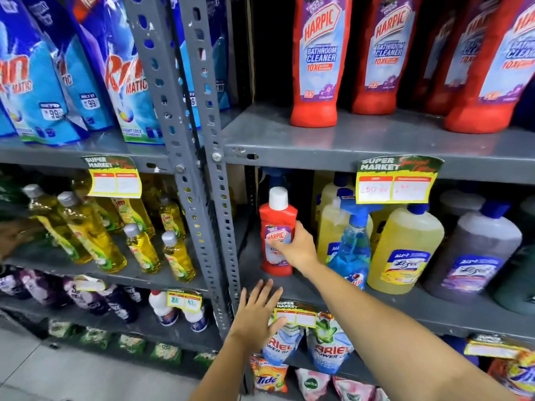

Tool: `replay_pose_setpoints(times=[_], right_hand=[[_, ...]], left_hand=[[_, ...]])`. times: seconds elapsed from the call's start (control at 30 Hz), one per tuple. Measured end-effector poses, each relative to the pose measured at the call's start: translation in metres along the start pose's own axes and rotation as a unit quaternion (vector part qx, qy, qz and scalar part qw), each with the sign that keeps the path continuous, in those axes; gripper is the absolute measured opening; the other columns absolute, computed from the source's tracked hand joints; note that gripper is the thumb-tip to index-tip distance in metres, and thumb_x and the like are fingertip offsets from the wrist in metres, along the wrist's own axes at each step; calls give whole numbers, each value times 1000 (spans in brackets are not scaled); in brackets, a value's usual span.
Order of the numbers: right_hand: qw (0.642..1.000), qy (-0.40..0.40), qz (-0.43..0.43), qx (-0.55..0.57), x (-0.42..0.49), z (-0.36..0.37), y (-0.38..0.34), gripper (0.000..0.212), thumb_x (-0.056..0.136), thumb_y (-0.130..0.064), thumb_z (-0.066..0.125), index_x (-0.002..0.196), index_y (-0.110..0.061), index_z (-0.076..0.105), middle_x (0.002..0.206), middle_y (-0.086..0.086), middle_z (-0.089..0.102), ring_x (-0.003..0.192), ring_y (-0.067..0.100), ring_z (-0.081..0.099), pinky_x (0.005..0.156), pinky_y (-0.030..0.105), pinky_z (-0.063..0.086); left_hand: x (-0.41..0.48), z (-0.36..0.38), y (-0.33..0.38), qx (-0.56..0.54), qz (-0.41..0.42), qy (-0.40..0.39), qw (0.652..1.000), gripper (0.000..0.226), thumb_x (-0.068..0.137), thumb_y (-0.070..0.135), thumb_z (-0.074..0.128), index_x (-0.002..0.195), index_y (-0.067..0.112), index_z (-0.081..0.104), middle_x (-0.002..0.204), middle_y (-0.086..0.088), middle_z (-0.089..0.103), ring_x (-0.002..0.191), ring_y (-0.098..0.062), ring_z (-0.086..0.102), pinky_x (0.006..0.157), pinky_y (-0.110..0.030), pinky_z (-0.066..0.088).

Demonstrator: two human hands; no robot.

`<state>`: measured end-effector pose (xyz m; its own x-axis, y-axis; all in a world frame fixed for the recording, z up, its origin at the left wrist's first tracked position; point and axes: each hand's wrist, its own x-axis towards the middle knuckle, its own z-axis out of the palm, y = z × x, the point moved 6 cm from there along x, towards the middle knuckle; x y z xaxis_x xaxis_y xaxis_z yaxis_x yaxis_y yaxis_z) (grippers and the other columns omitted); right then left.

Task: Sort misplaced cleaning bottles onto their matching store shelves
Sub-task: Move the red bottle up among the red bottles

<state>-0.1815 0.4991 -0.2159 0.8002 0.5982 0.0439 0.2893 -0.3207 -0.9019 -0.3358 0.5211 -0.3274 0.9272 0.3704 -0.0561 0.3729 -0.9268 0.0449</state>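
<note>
**Stray Harpic gripped on the wrong shelf**

R hand [295, 250] is wrapped round the small red Harpic [276, 233], fingers across the label, thumb up the bottle's 3 o'clock side. The base looks to be on the mid shelf [405, 302], though whether it's lifted a touch can't be told. Bottle stands upright w/ its white cap at 12, at the far 9 o'clock end of that shelf, right beside the grey upright [220, 227].

It's the odd one out. At its 3 o'clock sit a blue spray bottle [351, 256] and yellow jugs [405, 250] of floor cleaner, then a purple jug [474, 256]. Its match is the row of big red Harpics [317, 62] on the top shelf [376, 140], at 12 to 1 o'clock from it. So, by my read, the grip is mid-body so it can be lifted straight up and out w/o knocking the sprayer.

L hand [256, 316] is empty, fingers spread flat, at 6 o'clock from the bottle, touching or just off the mid shelf's front edge by a yellow price tag [295, 316]. Prob. bracing, or ready to take the base.

Next move, I'd guess: clear the overhang above, then up to the gap at the 9 o'clock end of the Harpic row. Risk: clipping the shelf lip.
</note>
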Motion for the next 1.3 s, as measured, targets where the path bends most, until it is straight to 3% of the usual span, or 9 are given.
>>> replay_pose_setpoints(times=[0.2, 0.4, 0.5, 0.6, 0.7, 0.93, 1.03, 1.17, 1.3], right_hand=[[1000, 2, -31, 5, -8, -7, -4, 54, 71, -27, 84, 117, -14, 60, 113, 8, 71, 101, 24, 68, 93, 43, 54], [995, -6, -103, 14, -55, -31, -39, 47, 72, -28, 83, 112, -17, 61, 106, 2, 72, 97, 18, 68, 89, 41, 56], [983, -4, -164, 77, -90, -65, -80, 43, 70, -24, 85, 106, -25, 61, 97, -8, 71, 94, 13, 69, 85, 38, 58], [963, 13, -235, 135, -119, -115, -135, 43, 65, -17, 88, 99, -30, 63, 90, -15, 73, 89, 7, 71, 80, 31, 59], [935, 41, -307, 173, -136, -179, -196, 40, 65, -9, 87, 95, -24, 65, 82, -18, 74, 81, 2, 71, 75, 21, 55], [905, 88, -362, 207, -109, -296, -282, 23, 78, -22, 77, 97, -16, 66, 86, -3, 76, 82, 16, 72, 64, 40, 59], [926, 98, -325, 166, -78, -321, -294, 12, 85, -17, 72, 93, -17, 65, 72, -12, 75, 70, 5, 72, 48, 22, 51], [940, 123, -302, 101, -28, -330, -285, 18, 77, -9, 79, 90, -15, 68, 71, -11, 75, 67, 1, 70, 60, 22, 54], [953, 133, -258, 87, 6, -324, -262, 32, 76, -9, 80, 104, -3, 67, 87, 5, 72, 62, -3, 67, 59, 17, 53]], left_hand=[[-1, 0, -1, -3, -5, -6, 1000, 78, 87, 69, 6, 153, 30, -4, 161, 3, -11, 146, -20, -14, 112, -45, -16], [-1, 2, 1, 8, 9, -19, 1000, 99, 67, 77, -23, 153, 30, -9, 161, 0, -14, 146, -22, -16, 113, -48, -12], [-3, -15, 4, 1, 5, -15, 1000, 84, 86, 73, -1, 155, 25, 4, 162, -1, -10, 147, -22, -6, 114, -52, -9], [-2, -63, 19, -36, 52, 94, 994, 56, 100, 45, 38, 150, 22, 31, 162, -3, 7, 144, -26, 19, 116, -55, 1], [-5, -144, 37, -64, 136, 261, 954, 33, 94, 29, 55, 123, 13, 62, 147, -10, 43, 131, -29, 43, 107, -55, 33], [-34, -328, 61, -54, 195, 552, 809, 17, 90, 13, 60, 100, 2, 70, 116, -13, 66, 118, -29, 55, 99, -40, 42], [-16, -356, 60, -32, 178, 581, 793, 23, 94, 17, 58, 109, 2, 68, 119, -12, 65, 120, -28, 54, 102, -38, 37], [24, -354, 63, 20, 144, 508, 849, 44, 99, 39, 44, 120, 6, 65, 133, -11, 59, 129, -25, 48, 105, -49, 36], [31, -349, 64, 56, 130, 531, 835, 43, 100, 41, 42, 113, 11, 69, 125, -6, 65, 124, -23, 54, 101, -50, 37]])
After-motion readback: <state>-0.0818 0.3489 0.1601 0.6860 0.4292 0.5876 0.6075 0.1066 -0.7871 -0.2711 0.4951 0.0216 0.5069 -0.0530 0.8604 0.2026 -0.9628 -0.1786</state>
